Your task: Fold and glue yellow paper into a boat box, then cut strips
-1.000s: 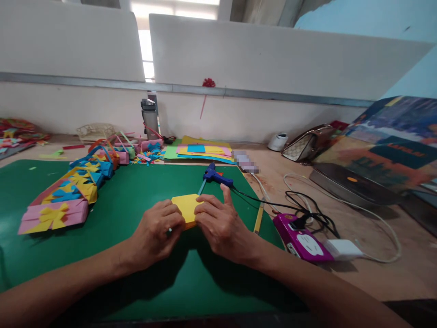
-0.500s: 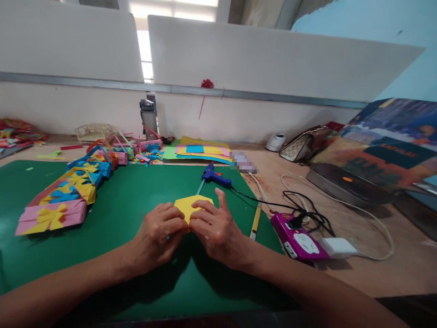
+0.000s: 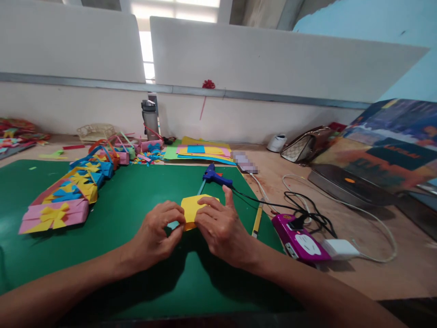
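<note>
A folded piece of yellow paper (image 3: 191, 209) is held between my two hands above the green mat (image 3: 136, 191). My left hand (image 3: 159, 232) pinches its left edge between thumb and fingertips. On the other side, my right hand (image 3: 220, 225) grips the paper's right part, thumb raised and fingers bent over the near edge. Just beyond the paper lies a blue glue gun (image 3: 216, 176) with a light blue glue stick (image 3: 202, 187) at it. A yellow cutter knife (image 3: 257, 221) rests right of my right hand.
Left on the mat stands a row of colourful paper baskets with bows (image 3: 56, 216). Stacked coloured paper sheets (image 3: 201, 150) lie at the back. A purple power strip (image 3: 298, 237) with cables is on the right. A grey bottle (image 3: 149, 119) stands behind.
The yellow paper has shifted slightly right and tilted. My left hand's thumb and fingers have parted into a rounder pinch at its left edge; my right hand moved slightly right with it.
</note>
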Tool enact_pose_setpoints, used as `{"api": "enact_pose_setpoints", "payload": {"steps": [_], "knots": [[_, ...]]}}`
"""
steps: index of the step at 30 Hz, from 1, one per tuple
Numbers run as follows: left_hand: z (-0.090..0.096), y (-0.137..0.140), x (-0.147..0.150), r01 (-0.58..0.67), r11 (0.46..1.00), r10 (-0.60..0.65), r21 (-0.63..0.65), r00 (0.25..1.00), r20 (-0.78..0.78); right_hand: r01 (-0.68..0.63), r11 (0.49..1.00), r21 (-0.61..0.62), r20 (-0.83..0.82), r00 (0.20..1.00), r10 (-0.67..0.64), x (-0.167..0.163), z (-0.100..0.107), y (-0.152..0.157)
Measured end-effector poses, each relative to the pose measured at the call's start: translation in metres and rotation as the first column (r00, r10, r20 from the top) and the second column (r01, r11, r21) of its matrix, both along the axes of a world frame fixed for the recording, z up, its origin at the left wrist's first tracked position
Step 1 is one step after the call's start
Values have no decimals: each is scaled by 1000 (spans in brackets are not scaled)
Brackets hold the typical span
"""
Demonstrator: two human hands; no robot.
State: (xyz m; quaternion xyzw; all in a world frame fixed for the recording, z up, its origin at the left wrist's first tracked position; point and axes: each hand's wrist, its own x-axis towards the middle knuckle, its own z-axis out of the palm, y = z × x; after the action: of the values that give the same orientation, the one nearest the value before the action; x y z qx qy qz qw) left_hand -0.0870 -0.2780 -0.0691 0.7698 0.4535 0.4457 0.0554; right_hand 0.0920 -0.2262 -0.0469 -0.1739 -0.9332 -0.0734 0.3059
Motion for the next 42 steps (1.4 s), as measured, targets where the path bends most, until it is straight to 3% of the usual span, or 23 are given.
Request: {"api": "enact_pose_setpoints", "payload": {"steps": [11, 19, 23, 30, 38, 42], "knots": [[-1, 0, -1, 1, 998, 3, -59, 998, 64, 9, 1000, -14, -14, 1000, -9, 1, 0, 1], [-4, -2, 1, 12, 1000, -12, -11, 1000, 5, -11, 1000, -22, -29, 1000, 10, -5, -8, 0], [-5, -4, 2, 22, 1000, -21, 18, 999, -32, -28, 999, 31, -33, 999, 29, -10, -12, -4], [5, -2, -2, 26, 1000, -26, 15, 999, 20, -27, 999, 22, -7, 1000, 27, -5, 3, -1], [16, 9, -14, 26, 988, -4, -155, 990, 141, -3, 996, -91, -52, 999, -2, 6, 18, 18], [15, 17, -19, 52, 938, 66, -343, 944, 324, 6, 998, -61, -202, 979, -18, 12, 27, 20]]}}
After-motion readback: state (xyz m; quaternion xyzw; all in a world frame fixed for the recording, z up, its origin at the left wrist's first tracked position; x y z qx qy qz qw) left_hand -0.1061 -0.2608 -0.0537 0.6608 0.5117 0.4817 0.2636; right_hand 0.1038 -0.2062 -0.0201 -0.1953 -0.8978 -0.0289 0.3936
